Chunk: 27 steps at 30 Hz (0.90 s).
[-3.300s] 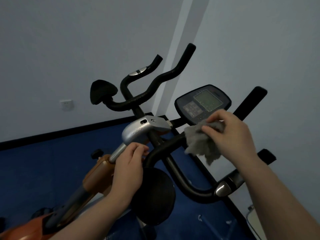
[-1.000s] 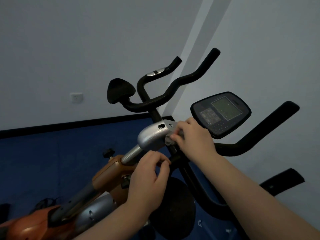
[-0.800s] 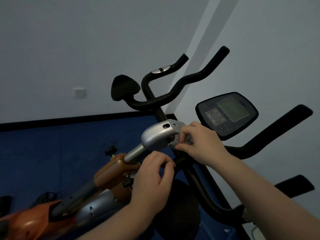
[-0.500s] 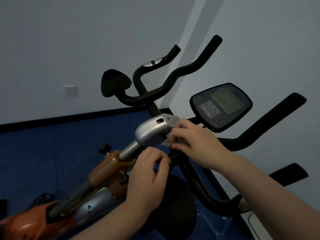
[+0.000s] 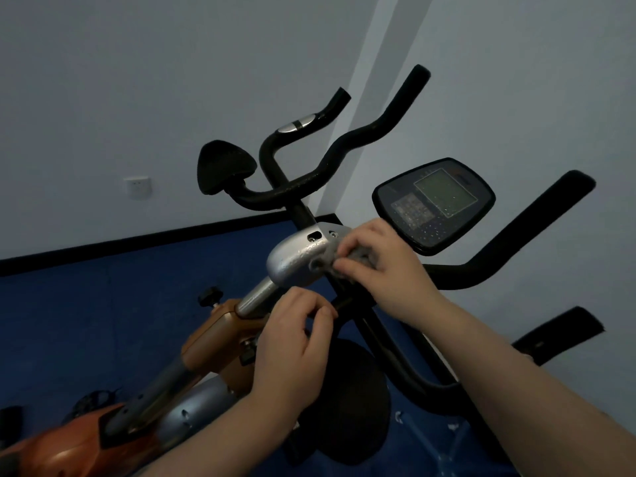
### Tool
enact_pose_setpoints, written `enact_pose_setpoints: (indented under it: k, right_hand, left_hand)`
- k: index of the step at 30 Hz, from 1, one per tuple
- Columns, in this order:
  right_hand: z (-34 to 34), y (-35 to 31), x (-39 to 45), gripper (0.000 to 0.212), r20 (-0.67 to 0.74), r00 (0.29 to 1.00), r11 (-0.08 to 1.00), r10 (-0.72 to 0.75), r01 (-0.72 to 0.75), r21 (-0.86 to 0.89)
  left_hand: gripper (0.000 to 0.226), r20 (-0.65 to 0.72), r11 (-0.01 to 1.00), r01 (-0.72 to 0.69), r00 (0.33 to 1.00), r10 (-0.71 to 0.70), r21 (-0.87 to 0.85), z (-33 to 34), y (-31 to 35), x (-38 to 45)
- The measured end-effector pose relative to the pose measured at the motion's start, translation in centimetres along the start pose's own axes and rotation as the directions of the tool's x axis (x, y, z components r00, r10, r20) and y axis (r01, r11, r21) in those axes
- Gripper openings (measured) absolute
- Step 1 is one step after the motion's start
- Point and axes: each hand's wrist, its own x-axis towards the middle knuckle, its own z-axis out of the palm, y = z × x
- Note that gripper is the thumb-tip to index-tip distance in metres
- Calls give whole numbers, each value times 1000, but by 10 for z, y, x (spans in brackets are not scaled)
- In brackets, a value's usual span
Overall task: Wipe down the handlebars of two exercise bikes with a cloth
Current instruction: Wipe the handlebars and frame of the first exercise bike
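Note:
My right hand [image 5: 385, 266] grips a bunched grey cloth [image 5: 332, 259] against the silver stem cap [image 5: 294, 261] of the near orange exercise bike. Most of the cloth is hidden under my fingers. My left hand [image 5: 292, 342] curls round the black handlebar tube just below the cap, beside the chrome post [image 5: 254, 297]. The near bike's black handlebar [image 5: 509, 249] sweeps up to the right. Behind it rises a black handlebar [image 5: 344, 156], which looks like a second bike's.
A dark console with a screen [image 5: 435, 204] sits right of my right hand. A round black pad [image 5: 354, 401] lies under my left wrist, another [image 5: 223, 170] at the back. Grey walls meet in a corner; a wall socket [image 5: 137, 187] is at left. The floor [image 5: 86, 304] is blue.
Over three seconds my right hand brought the cloth from the right handlebar bend left to the silver cap. In the last second it stays there with small shifts; my left hand keeps its grip.

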Motion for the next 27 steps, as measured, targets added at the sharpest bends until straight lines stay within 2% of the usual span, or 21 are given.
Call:
enact_pose_setpoints:
  k: [1, 2, 4, 6, 9, 11, 14, 17, 20, 23, 27]
  right_hand:
    - [-5, -4, -8, 14, -100, 995, 993, 15, -4, 115]
    - [-9, -6, -20, 15, -194, 981, 988, 29, 2, 156]
    - [-10, -4, -55, 24, -285, 958, 996, 44, -20, 87]
    - [-5, 2, -97, 31, -242, 968, 994, 70, -88, -64]
    - [-4, 14, -139, 17, -144, 980, 952, 139, -173, -253]
    - [-10, 16, -139, 12, -118, 979, 946, 169, -194, -261]
    - [-8, 12, -108, 12, -92, 981, 966, 172, -187, -179]
    - [7, 6, -83, 14, -160, 969, 960, 188, -216, -180]
    - [7, 10, -97, 17, -181, 957, 958, 227, -252, -134]
    - [-2, 12, -113, 19, -155, 953, 942, 260, -285, -176]
    - [6, -2, -88, 20, -176, 942, 927, 285, -318, -200]
  left_hand:
    - [21, -1, 1000, 3, 1000, -3, -2, -1, -1, -1]
    - [21, 0, 1000, 9, 1000, -9, -8, -1, -1, -1]
    - [21, 6, 999, 21, 1000, -21, -26, -1, -2, 0]
    - [21, 4, 999, 25, 1000, -25, -41, -1, -2, 1]
    - [22, -1, 998, 22, 1000, -22, -53, 0, -2, 1]
    - [23, 1, 998, 19, 1000, -19, -62, 0, -2, 0]
    - [24, 2, 999, 9, 1000, -9, -54, 0, -1, 1]
    - [25, 9, 999, -17, 1000, 17, -31, 0, 1, 1]
    - [23, 37, 999, -32, 999, 33, -14, -1, 3, -2]
    - [20, 114, 996, -75, 991, 69, 53, -5, 5, -1]
    - [21, 291, 938, -242, 942, 166, 248, -6, 19, 11]
